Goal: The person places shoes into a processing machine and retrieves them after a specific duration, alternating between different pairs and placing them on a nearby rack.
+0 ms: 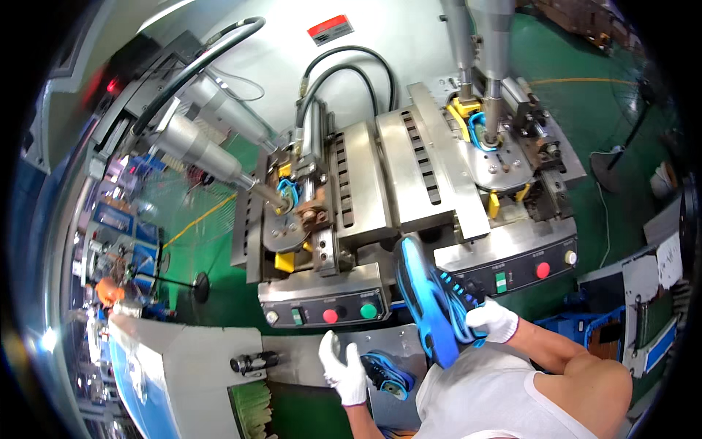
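My right hand (493,320), in a white glove, grips a blue and black sneaker (433,314) by its heel end. The sneaker is tilted, with its sole turned to the left and its toe pointing toward the machine. My left hand (342,372), also gloved in white, is raised with thumb and fingers apart and nothing in it. Just right of that hand, a second dark sneaker with blue trim (389,374) lies on the metal work surface (307,347).
Ahead stands a two-station press machine (428,175) with metal cylinders above. Its left control panel (278,307) and right control panel (523,272) carry coloured buttons. A dark cylindrical fitting (254,363) sticks out at left. Blue crates (570,325) stand at right.
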Tool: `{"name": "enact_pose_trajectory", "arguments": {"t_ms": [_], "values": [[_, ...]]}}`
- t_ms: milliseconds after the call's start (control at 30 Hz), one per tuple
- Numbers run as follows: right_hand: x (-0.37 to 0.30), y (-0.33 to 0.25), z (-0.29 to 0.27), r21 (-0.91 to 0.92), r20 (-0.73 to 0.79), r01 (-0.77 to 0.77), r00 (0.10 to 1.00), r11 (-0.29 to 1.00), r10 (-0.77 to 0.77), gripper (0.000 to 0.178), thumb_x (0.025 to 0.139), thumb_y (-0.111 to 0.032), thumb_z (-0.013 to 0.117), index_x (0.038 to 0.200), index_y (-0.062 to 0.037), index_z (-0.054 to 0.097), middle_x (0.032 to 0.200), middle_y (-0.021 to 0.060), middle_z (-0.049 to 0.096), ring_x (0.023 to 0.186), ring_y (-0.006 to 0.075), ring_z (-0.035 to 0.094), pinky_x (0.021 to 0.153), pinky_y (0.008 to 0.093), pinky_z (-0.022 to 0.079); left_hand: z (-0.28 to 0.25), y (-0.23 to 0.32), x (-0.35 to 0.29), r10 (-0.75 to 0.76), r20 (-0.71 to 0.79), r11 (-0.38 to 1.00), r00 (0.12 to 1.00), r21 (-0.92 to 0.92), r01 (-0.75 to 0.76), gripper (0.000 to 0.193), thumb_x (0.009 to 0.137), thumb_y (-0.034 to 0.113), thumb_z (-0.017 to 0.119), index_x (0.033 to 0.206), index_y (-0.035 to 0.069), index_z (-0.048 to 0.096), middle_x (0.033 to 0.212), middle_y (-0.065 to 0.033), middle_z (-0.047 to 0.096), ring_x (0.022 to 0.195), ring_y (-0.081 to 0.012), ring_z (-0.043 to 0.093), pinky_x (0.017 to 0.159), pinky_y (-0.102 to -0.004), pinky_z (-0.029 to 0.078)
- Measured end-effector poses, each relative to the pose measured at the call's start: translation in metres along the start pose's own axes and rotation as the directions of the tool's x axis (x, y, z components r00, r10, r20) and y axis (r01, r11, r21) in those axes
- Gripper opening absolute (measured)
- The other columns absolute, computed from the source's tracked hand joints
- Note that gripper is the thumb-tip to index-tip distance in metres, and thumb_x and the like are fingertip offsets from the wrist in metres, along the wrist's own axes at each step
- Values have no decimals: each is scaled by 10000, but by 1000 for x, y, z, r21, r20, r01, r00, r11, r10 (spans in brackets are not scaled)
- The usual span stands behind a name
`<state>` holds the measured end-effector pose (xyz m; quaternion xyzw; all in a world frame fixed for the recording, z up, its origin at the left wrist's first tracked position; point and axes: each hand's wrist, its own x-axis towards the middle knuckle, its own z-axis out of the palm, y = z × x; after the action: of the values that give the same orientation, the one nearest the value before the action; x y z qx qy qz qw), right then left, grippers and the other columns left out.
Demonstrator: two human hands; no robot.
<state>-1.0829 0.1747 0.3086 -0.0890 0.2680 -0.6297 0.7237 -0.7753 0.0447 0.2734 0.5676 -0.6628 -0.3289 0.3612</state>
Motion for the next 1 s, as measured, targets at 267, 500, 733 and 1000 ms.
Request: {"name": "enact_pose_trajectory", "arguments": {"t_ms": [267, 500, 733, 1000], "values": [[16, 7, -8, 72, 11, 89, 996, 993, -90, 440, 920, -48, 592, 1349, 50, 606, 1305, 145, 682, 1165, 255, 677, 1022, 404, 537, -11, 5, 22, 89, -46, 995, 995, 56, -87, 595, 913, 59, 726, 1457, 2, 494, 1413, -179, 558, 1271, -291, 579, 1117, -396, 446], [25, 29, -23, 42, -55, 50, 997, 998, -48, 235, 911, -36, 626, 1126, 18, 703, 1027, 100, 728, 974, 205, 695, 911, 371, 553, -19, -3, 44, 238, -20, 968, 971, 89, -236, 589, 917, 72, 737, 1449, -7, 497, 1392, -190, 557, 1245, -297, 595, 1084, -391, 479], [31, 22, 35, 101, -117, 77, 991, 992, -65, 475, 897, -82, 668, 1356, 15, 594, 1123, 116, 734, 989, 239, 717, 911, 402, 581, -18, 19, 108, 354, 74, 931, 932, 64, -359, 471, 989, 50, 604, 1440, -36, 499, 1461, -216, 538, 1330, -345, 554, 1139, -399, 429], [42, 18, 8, 94, -67, 84, 995, 992, -78, 593, 871, -59, 664, 1446, -11, 525, 1263, 137, 690, 1085, 266, 704, 952, 429, 577, 37, 7, 265, 423, 291, 833, 858, 248, -495, 462, 1034, 154, 546, 1474, 22, 499, 1502, -213, 506, 1422, -363, 457, 1188, -423, 357]]}}
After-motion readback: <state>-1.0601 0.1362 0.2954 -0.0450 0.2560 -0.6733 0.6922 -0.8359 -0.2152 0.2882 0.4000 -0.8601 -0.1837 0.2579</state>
